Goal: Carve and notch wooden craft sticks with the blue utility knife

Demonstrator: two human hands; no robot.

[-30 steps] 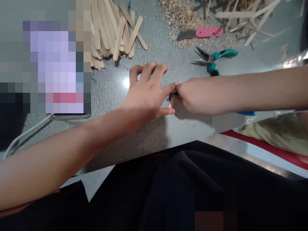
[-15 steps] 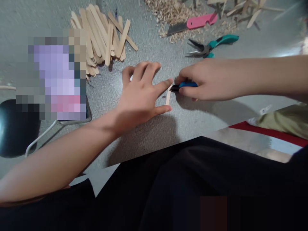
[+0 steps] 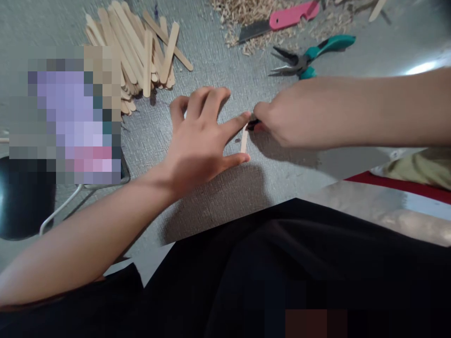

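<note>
A short piece of popsicle stick (image 3: 244, 139) lies on the grey textured surface. My left hand (image 3: 199, 136) holds it between the index fingertip at its far end and the thumb tip at its near end, other fingers spread. From the right, my right hand (image 3: 278, 117) grips what looks like a cutter knife (image 3: 252, 124). Its dark tip touches the stick near my left index finger. The knife's blue handle is hidden under my hand, and the blade itself is too small to make out.
A pile of popsicle sticks (image 3: 130, 47) lies at the upper left, beside a blurred-out phone-like object (image 3: 77, 112) and a dark rounded object (image 3: 26, 197) with a white cable. Wood shavings (image 3: 243, 16), a pink-handled blade (image 3: 292, 16) and teal-handled pliers (image 3: 306, 58) lie beyond my hands.
My right hand has rolled over the cutter knife, covering its blue handle, and its tip has shifted slightly up along the stick. My left hand keeps its hold. The view has shifted slightly.
</note>
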